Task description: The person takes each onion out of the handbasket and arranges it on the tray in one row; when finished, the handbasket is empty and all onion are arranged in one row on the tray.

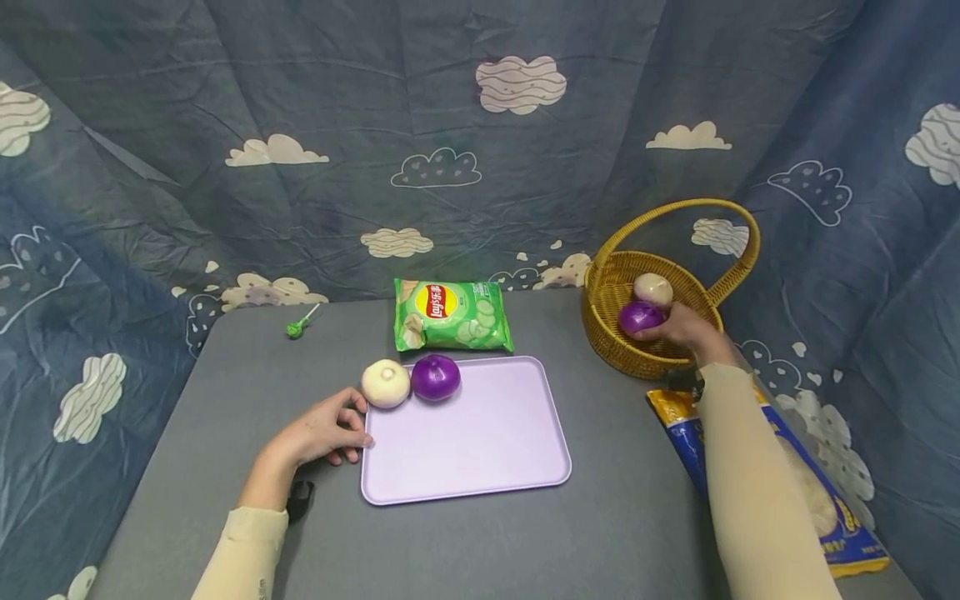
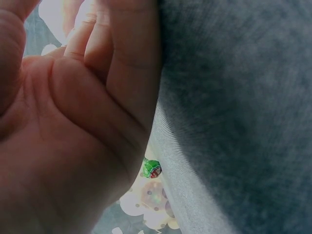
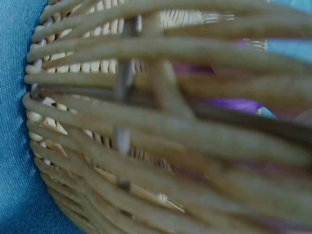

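My right hand (image 1: 686,329) reaches over the near rim of a wicker basket (image 1: 611,354) and grips a purple onion (image 1: 640,317) inside it. A white onion (image 1: 653,289) lies behind that one. Basket weave (image 3: 97,112) fills the right wrist view, with purple showing through its gaps. On the left, my left hand (image 1: 326,429) rests with loosely bent fingers against the left edge of a lilac tray (image 1: 465,450). Another white onion (image 1: 386,383) and a second purple onion (image 1: 436,377) sit side by side at the tray's far left corner. The left palm (image 2: 73,141) shows nothing held.
Behind the tray lies a green bag of Lay's chips (image 1: 453,315). A green-wrapped lollipop (image 1: 297,327) is at the back left. A blue and yellow packet (image 1: 810,492) lies under the right forearm. Cloud-patterned cloth (image 1: 337,200) hangs around the grey table (image 1: 600,533).
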Available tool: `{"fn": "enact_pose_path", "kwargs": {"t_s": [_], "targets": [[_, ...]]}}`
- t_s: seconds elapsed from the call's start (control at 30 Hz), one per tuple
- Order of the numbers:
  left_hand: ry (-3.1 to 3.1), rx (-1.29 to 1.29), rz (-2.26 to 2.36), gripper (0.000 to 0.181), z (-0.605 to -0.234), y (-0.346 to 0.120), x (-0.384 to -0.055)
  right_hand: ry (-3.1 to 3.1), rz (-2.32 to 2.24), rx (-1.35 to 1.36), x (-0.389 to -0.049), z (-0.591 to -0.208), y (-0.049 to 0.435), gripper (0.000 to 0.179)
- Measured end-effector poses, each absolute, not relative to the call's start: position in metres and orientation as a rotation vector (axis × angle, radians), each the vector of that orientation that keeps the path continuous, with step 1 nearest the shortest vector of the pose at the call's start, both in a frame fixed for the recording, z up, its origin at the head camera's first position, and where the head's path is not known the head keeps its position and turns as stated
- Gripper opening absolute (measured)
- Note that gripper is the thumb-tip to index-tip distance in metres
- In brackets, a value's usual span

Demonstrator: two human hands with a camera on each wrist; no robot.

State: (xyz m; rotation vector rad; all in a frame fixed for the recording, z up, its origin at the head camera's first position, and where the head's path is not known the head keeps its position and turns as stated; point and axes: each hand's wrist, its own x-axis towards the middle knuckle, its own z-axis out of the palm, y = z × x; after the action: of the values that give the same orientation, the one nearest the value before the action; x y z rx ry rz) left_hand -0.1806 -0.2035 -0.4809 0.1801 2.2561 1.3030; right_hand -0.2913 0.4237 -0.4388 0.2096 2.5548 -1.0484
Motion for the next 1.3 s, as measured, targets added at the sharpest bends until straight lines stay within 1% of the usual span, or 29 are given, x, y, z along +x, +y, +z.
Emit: {"fn": "enact_pose_path", "kwargs": {"t_s": [0.17, 0.37, 0.6, 0.9, 1.13, 1.3], "targets": [[2.252, 0.178, 1.306, 0.053, -0.4813, -0.2033, -0.1799, 2.568, -1.067, 0.118, -0.2918, -0.4410, 0.4212, 0.099], [2.250, 0.169, 1.304, 0.053, -0.4810, -0.2028, -0.1792, 2.509, -1.137, 0.169, -0.2921, -0.4411, 0.4203, 0.109], [2.256, 0.171, 1.301, 0.052, -0.4818, -0.2027, -0.1790, 2.509, -1.113, 0.185, -0.2911, -0.4410, 0.4199, 0.106], [2.261, 0.172, 1.306, 0.052, -0.4824, -0.2019, -0.1796, 2.512, -1.146, 0.172, -0.2914, -0.4426, 0.4211, 0.113], [2.257, 0.168, 1.305, 0.052, -0.4813, -0.2014, -0.1795, 2.600, -1.172, 0.148, -0.2917, -0.4440, 0.4203, 0.110], [2.255, 0.170, 1.306, 0.052, -0.4804, -0.2024, -0.1798, 2.687, -1.218, 0.147, -0.2923, -0.4445, 0.4193, 0.111]]}}
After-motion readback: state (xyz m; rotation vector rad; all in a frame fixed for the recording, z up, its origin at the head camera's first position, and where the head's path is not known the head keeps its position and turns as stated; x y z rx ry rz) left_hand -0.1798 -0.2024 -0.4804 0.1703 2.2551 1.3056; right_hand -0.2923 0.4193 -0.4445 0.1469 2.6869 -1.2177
